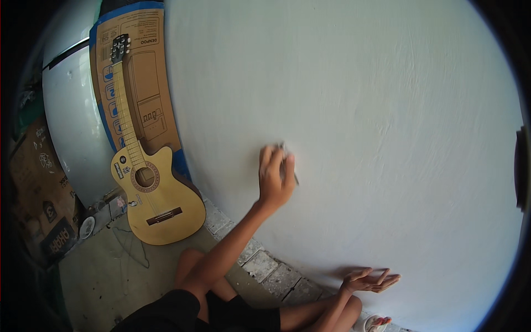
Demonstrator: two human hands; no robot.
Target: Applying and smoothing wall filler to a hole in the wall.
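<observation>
**Rubbing down a pale plastered wall**

Far left, brown cardboard cartons (38, 182) stand with printed faces, and a tall flattened carton (146, 83) leans upright behind an acoustic guitar (152, 193). The guitar has a glossy honey-yellow body with a round sound hole, and it rests on the grey concrete floor (105, 265).

Nearer the middle, our left hand (275, 177) is raised against the wall (376, 110), fingers (266, 157) pressed together and curled over a small flat grey piece (289, 166), perhaps sandpaper or a thin blade; we cannot tell which. It lies flat on the plaster, just left of the wall's middle.

We judge the work goes best with even pressure, the piece kept flat, and overlapping passes that follow the faint arcing strokes in the matt, chalky surface.

To the right and low, our right hand (369, 280) hovers palm up, fingers spread and holding nothing, close to the wall above a rough row of stone blocks (271, 265) at its foot.
</observation>
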